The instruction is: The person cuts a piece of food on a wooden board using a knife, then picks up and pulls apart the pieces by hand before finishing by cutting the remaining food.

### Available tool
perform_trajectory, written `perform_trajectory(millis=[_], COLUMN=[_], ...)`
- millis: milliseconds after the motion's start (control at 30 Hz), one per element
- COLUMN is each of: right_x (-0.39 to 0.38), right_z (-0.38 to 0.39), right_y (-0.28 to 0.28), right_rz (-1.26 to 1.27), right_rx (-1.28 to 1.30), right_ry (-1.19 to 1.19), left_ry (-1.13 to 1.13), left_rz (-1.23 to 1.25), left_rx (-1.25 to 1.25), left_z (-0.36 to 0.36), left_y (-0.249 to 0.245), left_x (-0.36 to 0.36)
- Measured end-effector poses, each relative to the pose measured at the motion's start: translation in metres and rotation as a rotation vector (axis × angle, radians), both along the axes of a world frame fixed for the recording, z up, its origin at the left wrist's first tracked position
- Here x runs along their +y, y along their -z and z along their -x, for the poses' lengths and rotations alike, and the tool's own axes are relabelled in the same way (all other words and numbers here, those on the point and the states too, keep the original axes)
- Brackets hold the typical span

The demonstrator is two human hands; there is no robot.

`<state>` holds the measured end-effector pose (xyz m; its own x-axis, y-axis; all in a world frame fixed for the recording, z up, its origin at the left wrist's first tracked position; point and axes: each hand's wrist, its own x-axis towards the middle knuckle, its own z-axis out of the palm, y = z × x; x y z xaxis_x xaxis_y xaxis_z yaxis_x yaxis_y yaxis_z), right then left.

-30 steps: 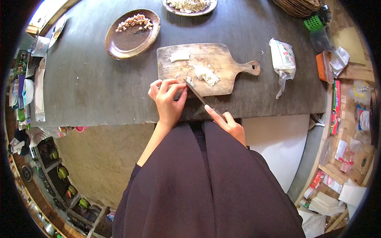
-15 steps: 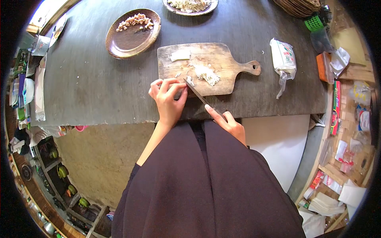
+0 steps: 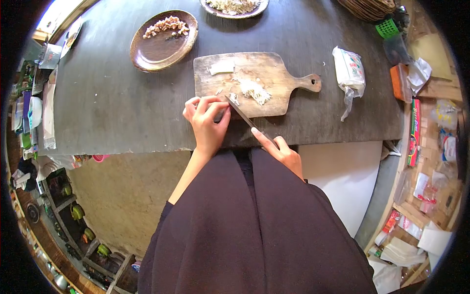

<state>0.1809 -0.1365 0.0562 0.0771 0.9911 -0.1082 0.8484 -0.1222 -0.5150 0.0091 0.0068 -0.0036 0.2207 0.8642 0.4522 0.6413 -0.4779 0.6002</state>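
Note:
A wooden cutting board (image 3: 274,66) lies near the table's front edge, its handle pointing right. My right hand (image 3: 283,154) grips a knife (image 3: 242,115), its blade slanting up and left to the board's lower left part. Beside the blade tip, my left hand (image 3: 208,122) is closed, fingers bent and pinched at the board's edge; what they press on is hidden. Small white bits lie at the knife tip. A pile of thin white shreds (image 3: 255,93) sits mid-board, and a flat white slab (image 3: 222,67) rests at its upper left.
A brown plate (image 3: 156,53) with pinkish cubes stands at the back left. Another plate (image 3: 235,16) of pale shreds is behind the board. A white plastic packet (image 3: 350,71) lies to the right. Wrappers and boxes line a shelf (image 3: 413,213) on the far right.
Almost nothing differs. Both hands and the knife hold nearly the same position, and the whole view has shifted very slightly.

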Motion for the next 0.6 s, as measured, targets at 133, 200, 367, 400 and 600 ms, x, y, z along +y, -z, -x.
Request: perform_trajectory(millis=[133, 200, 367, 400, 600], right_x=[0.001, 0.002, 0.005, 0.002, -0.005], right_z=[0.002, 0.002, 0.005, 0.004, 0.001], right_y=[-0.001, 0.001, 0.002, 0.005, 0.003], right_rz=[-0.016, -0.015, -0.012, -0.017, -0.020], right_rx=[0.010, 0.002, 0.016, 0.006, 0.007], right_ry=[-0.001, 0.006, 0.027, 0.020, 0.014], left_ry=[-0.006, -0.007, -0.012, -0.010, -0.006], left_rz=[0.003, 0.003, -0.004, -0.003, -0.003], left_rx=[0.013, 0.012, 0.000, 0.001, 0.010], left_z=[0.001, 0.001, 0.001, 0.000, 0.000], left_y=[-0.002, 0.000, -0.001, -0.001, 0.001], left_x=[0.000, 0.000, 0.000, 0.000, 0.000])
